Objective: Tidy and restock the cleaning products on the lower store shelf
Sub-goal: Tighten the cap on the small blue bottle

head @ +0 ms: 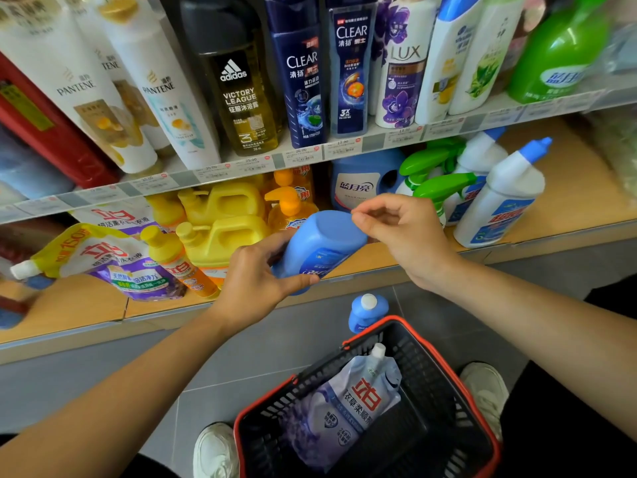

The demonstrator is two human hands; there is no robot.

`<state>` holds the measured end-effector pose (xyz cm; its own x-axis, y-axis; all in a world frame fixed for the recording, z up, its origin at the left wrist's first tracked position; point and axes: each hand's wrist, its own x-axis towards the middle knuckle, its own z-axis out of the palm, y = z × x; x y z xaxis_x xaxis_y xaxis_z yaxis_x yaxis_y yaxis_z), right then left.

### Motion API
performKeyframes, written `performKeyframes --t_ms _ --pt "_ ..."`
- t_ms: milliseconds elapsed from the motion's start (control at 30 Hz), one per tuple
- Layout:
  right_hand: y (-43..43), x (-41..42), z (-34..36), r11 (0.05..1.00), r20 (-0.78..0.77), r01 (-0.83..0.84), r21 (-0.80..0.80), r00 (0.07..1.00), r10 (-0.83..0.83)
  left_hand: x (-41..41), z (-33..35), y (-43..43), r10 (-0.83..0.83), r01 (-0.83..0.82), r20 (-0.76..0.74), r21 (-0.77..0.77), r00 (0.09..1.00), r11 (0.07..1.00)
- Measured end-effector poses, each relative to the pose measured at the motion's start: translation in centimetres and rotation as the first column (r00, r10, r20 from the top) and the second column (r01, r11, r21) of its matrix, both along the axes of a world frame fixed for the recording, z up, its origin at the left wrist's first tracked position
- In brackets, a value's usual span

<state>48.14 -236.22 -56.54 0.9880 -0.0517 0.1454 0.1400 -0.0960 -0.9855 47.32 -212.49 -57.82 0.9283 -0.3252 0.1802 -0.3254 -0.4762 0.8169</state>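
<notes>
The left hand [255,274] grips a blue bottle [324,243] around its body, fingers [269,244] curled. It holds the bottle tilted, base up, over the front edge of the lower shelf [568,201], between yellow jugs [224,232] and white spray bottles [444,191]. The right hand [400,232] has thumb and forefinger meeting at the bottle's base rim; I cannot tell whether they pinch it. A basket [444,367] on the floor holds a pouch [351,401].

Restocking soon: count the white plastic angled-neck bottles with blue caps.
2, at the right of the wooden lower shelf: the front bottle near its edge, the rear bottle behind it. Others may be hidden.
</notes>
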Motion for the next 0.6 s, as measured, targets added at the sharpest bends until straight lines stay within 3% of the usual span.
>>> performKeyframes --t_ms 133,233,300,433,533,600 --pt "0.0 -0.7 0.4 0.963 0.144 -0.032 -0.267 0.987 0.072 0.2 0.0 0.0 0.039 -0.042 -0.053 -0.067 0.998 0.997" --pt "0.2 -1.4 0.2 0.925 0.187 -0.085 -0.371 0.969 0.164 0.5 0.1 0.1 0.050 -0.060 -0.086 -0.124 0.995 0.990" --pt "0.4 -1.5 0.2 0.924 0.202 -0.082 -0.374 0.965 0.168 0.6 0.1 0.1 0.043 -0.057 -0.096 -0.147 0.994 0.987" --pt "0.3 -1.1 0.2 0.976 0.154 -0.016 -0.219 0.987 0.051 0.7 0.0 0.1 0.028 -0.059 -0.153 -0.203 0.988 0.977" --pt "-0.2 -0.6 -0.3 0.968 0.091 0.030 -0.250 0.996 -0.008 0.7 0.2 0.0 0.033 -0.102 -0.225 -0.302 0.974 0.948" --pt "-0.2 -0.4 -0.8 0.935 -0.048 -0.094 -0.342 0.995 0.082 0.8 0.5 0.0 0.022 -0.145 -0.290 -0.413 0.957 0.899"
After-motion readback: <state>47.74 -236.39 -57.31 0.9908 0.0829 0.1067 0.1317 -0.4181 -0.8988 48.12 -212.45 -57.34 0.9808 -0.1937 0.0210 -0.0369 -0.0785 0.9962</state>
